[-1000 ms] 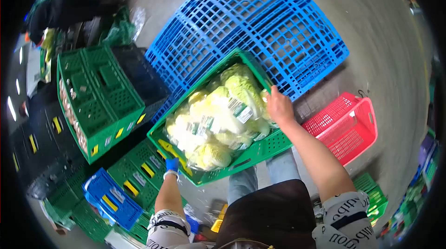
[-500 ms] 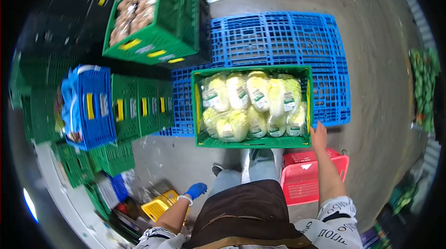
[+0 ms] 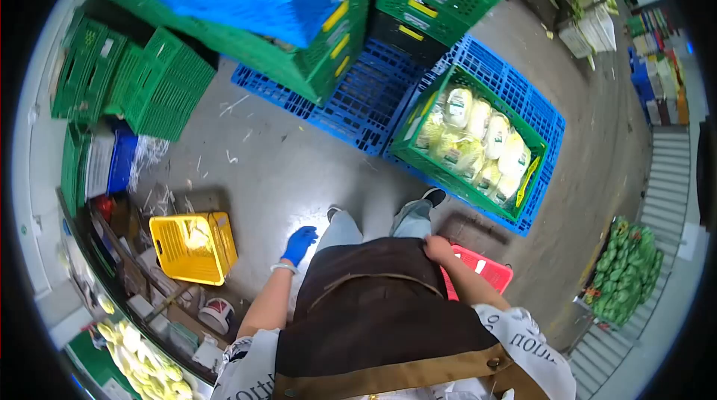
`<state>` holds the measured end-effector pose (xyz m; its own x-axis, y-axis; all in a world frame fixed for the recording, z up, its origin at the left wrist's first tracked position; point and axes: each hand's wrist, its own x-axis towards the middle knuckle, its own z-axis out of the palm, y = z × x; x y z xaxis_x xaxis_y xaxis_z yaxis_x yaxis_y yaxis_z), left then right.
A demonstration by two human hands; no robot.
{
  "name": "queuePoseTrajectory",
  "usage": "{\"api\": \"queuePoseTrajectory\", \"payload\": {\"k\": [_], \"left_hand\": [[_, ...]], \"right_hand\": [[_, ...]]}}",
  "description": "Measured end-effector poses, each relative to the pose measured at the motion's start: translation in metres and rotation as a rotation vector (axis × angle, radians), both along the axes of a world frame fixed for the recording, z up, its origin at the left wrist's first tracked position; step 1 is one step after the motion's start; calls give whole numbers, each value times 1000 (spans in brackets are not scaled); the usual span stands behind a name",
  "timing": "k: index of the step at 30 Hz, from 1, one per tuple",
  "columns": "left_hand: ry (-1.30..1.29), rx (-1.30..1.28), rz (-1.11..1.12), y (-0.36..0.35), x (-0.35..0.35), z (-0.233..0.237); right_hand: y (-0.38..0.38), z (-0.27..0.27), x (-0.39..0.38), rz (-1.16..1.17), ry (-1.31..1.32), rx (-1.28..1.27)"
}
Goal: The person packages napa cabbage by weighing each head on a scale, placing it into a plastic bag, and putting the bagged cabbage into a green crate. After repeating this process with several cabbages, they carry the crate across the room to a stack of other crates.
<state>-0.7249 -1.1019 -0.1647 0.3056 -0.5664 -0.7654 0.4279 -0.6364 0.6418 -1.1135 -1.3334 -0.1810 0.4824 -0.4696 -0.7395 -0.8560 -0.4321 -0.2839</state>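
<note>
My left hand (image 3: 300,245), in a blue glove, hangs beside the brown apron (image 3: 366,280) with its fingers apart and nothing in them. Bare, my right hand (image 3: 439,249) is at the apron's right edge, above a red basket (image 3: 482,271); its fingers are bent and partly hidden. Ahead to the right, a green crate (image 3: 467,185) of wrapped napa cabbages (image 3: 469,155) rests on a blue pallet (image 3: 551,138), apart from both hands.
Stacked green crates (image 3: 418,15) and a blue crate (image 3: 299,15) stand ahead. At left are a yellow basket (image 3: 216,254), more green crates (image 3: 168,82) and a cluttered shelf. Green vegetables in net bags (image 3: 624,273) lie at right.
My view has turned left and my body has moved away from the cabbage crate. My right hand has left the crate's corner and come back to the apron. My left hand remains low and empty.
</note>
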Motion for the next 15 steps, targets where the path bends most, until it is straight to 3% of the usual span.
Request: {"api": "queuePoseTrajectory", "payload": {"k": [1, 3, 6, 7, 8, 9, 11, 13, 14, 15], "left_hand": [[-7, -19, 67, 37, 19, -6], [-53, 14, 268, 104, 51, 1], [-244, 244, 558, 215, 84, -8], [-315, 310, 587, 254, 89, -16], [-386, 377, 652, 277, 88, -6], [-432, 542, 425, 295, 95, 9], [-381, 526, 672, 326, 85, -15], [-231, 459, 616, 336, 88, -36], [-568, 392, 69, 337, 91, -38], [-233, 415, 346, 322, 95, -45]], "right_hand": [[-7, 21, 41, 91, -61, -41], [-25, 35, 110, 9, -305, 71], [-59, 39, 201, -16, -350, 170], [-65, 46, 227, -106, -379, 168], [-71, 55, 250, -22, -476, 29], [-78, 66, 272, 40, -486, -37], [-83, 78, 307, 36, -476, -1], [-85, 73, 328, 90, -370, 79], [-83, 74, 338, 193, -297, 74], [-82, 64, 345, 295, -173, 89]]}}
